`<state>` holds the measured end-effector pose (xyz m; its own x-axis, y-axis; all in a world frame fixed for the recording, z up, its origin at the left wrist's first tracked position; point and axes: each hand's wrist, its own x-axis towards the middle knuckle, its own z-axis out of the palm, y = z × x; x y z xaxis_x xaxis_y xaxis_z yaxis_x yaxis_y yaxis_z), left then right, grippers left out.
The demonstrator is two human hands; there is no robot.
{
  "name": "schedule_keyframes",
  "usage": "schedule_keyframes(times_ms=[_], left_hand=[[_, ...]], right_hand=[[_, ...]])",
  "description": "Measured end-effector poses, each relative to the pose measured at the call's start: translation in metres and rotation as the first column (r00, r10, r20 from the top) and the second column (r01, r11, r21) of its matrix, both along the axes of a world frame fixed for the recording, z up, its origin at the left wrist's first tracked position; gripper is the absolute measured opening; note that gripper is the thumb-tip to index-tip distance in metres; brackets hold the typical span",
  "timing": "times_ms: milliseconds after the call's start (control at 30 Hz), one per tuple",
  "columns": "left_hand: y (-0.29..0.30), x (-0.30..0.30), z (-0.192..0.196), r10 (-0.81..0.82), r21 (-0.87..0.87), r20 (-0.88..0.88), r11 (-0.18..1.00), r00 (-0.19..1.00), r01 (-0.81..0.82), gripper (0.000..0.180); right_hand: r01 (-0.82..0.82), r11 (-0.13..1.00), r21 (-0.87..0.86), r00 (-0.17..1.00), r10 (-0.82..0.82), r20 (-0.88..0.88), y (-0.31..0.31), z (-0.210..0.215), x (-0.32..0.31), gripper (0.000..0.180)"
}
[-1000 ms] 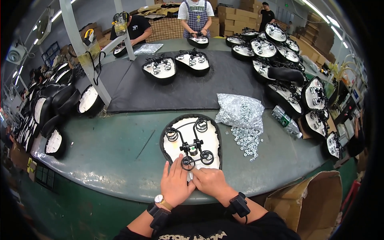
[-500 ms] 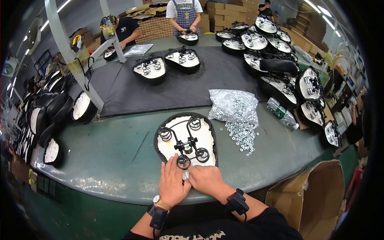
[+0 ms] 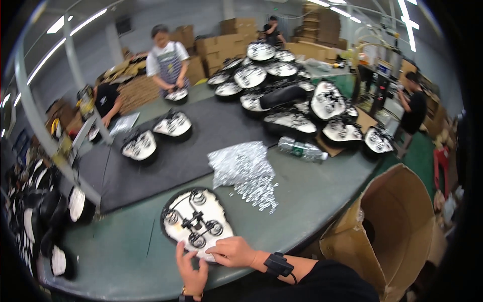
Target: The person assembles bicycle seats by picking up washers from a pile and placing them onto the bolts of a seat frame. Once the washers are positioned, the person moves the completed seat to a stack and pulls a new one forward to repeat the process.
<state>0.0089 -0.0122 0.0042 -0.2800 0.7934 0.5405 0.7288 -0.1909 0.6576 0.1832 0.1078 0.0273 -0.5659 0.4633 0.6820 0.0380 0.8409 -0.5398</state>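
An upside-down bicycle saddle [image 3: 185,227] lies on the green table just ahead of me, its white underside up and its narrow end toward me. Fixed to it is a black wire frame [image 3: 196,220] with coil springs. Beside the narrow end is my left hand [image 3: 192,271], fingers apart and nothing in them. My right hand [image 3: 232,251] is closed over the right side of that same end, fingertips bent down on the white underside. Whatever those fingertips pinch, if anything, is hidden.
A clear bag [image 3: 240,160] spills small metal nuts [image 3: 259,194] beyond the saddle. A plastic bottle [image 3: 302,149] lies near piled saddles [image 3: 289,123]. At right stands an open cardboard box [image 3: 387,221]; more saddles [image 3: 59,259] are stacked left. Across the table a person [image 3: 168,63] handles a saddle.
The view has swung to the right and tilted. My left hand has come off the saddle's frame and spread its fingers; my right hand stays at the narrow end.
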Motion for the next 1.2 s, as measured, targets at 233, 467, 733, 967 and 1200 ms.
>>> schedule_keyframes(times_ms=[233, 467, 733, 967, 1200], left_hand=[[0.013, -0.001, 0.015, 0.141, -0.069, 0.648, 0.990, 0.749, -0.126, 0.053], [0.014, -0.008, 0.009, 0.035, -0.181, 0.822, 0.962, 0.569, 0.203, 0.060], [0.051, 0.054, 0.060, -0.333, -0.074, 0.661, 0.863, 0.673, 0.500, 0.068], [0.063, 0.067, 0.024, -0.504, -0.343, 0.479, 0.647, 0.719, 0.681, 0.035], [0.053, 0.058, 0.003, -0.435, -0.418, 0.565, 0.581, 0.701, 0.698, 0.033]], right_hand=[[0.262, 0.745, -0.614, 0.964, -0.169, 0.207, 0.019, 0.001, 0.037, 0.062], [-0.039, 0.324, -0.945, 0.993, 0.121, 0.000, 0.004, -0.016, 0.040, 0.098], [-0.285, 0.324, -0.902, 0.845, -0.359, -0.396, -0.009, -0.006, 0.118, 0.091], [0.008, 0.453, -0.891, 0.444, -0.801, -0.403, 0.022, 0.017, 0.221, 0.088], [0.155, 0.270, -0.950, 0.019, -0.962, -0.271, 0.099, -0.015, 0.284, 0.093]])
